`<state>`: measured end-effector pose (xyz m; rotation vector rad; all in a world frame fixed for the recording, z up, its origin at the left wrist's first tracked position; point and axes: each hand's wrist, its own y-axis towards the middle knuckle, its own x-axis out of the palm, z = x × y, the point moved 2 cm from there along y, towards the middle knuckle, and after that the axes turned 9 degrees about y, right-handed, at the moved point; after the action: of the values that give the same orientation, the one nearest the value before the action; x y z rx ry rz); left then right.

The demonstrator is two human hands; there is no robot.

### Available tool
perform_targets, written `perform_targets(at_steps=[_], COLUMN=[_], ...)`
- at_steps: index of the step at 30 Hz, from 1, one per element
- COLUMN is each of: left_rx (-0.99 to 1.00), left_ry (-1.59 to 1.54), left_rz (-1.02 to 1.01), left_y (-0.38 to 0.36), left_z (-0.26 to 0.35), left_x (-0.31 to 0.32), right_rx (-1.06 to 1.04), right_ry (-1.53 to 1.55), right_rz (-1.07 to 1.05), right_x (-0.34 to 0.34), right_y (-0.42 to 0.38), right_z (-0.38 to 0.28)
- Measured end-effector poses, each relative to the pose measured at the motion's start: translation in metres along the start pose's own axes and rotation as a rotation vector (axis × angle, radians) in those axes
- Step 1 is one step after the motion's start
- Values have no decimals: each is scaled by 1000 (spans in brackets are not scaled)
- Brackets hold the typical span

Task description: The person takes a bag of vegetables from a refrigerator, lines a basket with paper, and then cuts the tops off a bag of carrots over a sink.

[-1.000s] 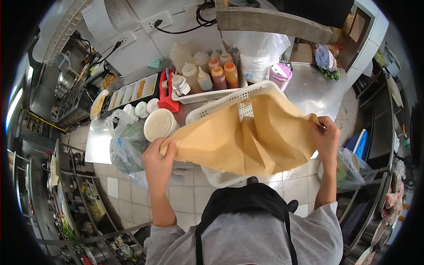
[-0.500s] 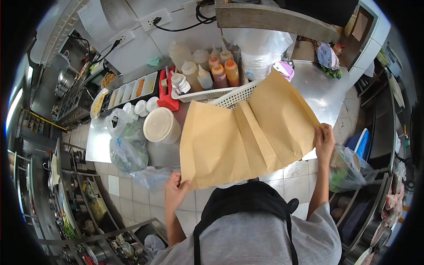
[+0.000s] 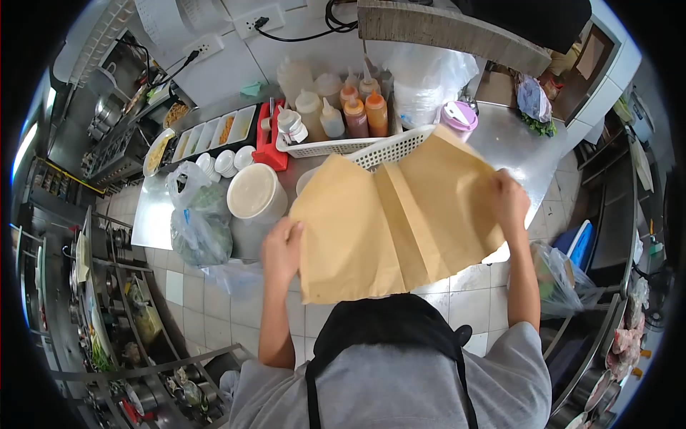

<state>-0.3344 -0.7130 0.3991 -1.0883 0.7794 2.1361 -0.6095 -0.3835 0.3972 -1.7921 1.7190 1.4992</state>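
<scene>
A large sheet of creased brown paper is spread between my two hands, over the front of the steel counter. My left hand pinches its left edge between thumb and fingers. At the upper right edge, my right hand grips the paper, slightly blurred. Vertical folds run down the middle of the sheet. Behind it, a white perforated basket is partly covered by the paper. A round white-lidded tub stands just left of the sheet.
Sauce bottles fill a white crate at the back. A red holder, small food trays and a plastic bag of greens are at the left. A purple-lidded tub stands right of the stacked plastic bags.
Both hands have moved up along the paper's sides, away from its lower corners. The paper has shifted slightly, and its upper left corner is now folded or tilted.
</scene>
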Motion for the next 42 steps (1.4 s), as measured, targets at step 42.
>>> perform_targets(at_steps=[42], left_rx=[828], left_ry=[462], left_rz=[-261], left_y=[28], left_z=[85], left_x=[181], right_rx=[-248], right_ry=[-225], right_rz=[-212], right_x=[12], right_y=[36], right_z=[6])
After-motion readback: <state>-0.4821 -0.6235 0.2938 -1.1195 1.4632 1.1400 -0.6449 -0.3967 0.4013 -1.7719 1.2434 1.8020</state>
